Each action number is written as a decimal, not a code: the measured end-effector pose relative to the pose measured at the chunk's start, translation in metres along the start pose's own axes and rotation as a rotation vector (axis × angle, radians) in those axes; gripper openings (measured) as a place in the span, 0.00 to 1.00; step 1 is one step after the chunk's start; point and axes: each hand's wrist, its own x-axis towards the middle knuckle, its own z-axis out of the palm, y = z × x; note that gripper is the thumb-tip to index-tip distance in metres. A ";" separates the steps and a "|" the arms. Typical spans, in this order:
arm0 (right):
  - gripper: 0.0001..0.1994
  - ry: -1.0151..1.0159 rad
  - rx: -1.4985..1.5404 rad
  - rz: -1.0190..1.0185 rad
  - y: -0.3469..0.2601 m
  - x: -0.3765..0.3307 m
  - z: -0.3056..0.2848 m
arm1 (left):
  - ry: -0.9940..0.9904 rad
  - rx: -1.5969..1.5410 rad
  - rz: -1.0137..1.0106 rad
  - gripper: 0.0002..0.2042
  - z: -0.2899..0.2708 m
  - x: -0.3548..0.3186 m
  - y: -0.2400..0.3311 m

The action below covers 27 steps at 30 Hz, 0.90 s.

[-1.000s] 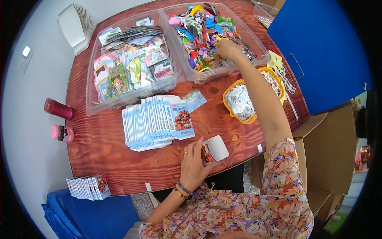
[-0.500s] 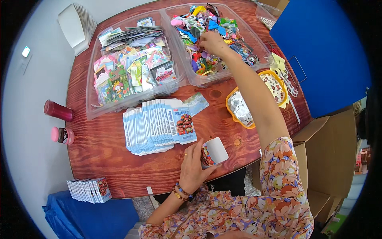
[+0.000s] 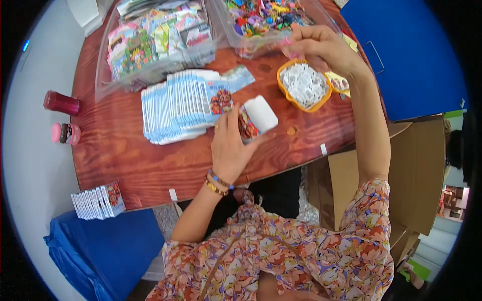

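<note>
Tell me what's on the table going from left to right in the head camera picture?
Dark red jar → spread-out stack of light blue packets → left hand holding a small open pouch → orange bowl of white pieces → right hand above the bowl.

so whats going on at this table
A person sits at a wooden table. Their left hand holds a small open pouch, while the right hand pinches a small pink piece above an orange bowl, beside a clear bin of colourful bits. A fanned stack of blue pouches lies nearby.
</note>
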 end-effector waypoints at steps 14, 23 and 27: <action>0.06 -0.076 -0.085 0.047 0.021 -0.077 0.080 | -0.023 0.107 0.018 0.43 0.000 -0.024 0.011; 0.07 -0.070 0.016 0.115 0.018 -0.094 0.072 | -0.051 0.128 0.020 0.44 0.006 -0.024 0.015; 0.07 -0.009 0.066 0.086 0.018 -0.101 0.072 | -0.031 0.158 0.056 0.45 0.007 -0.026 0.017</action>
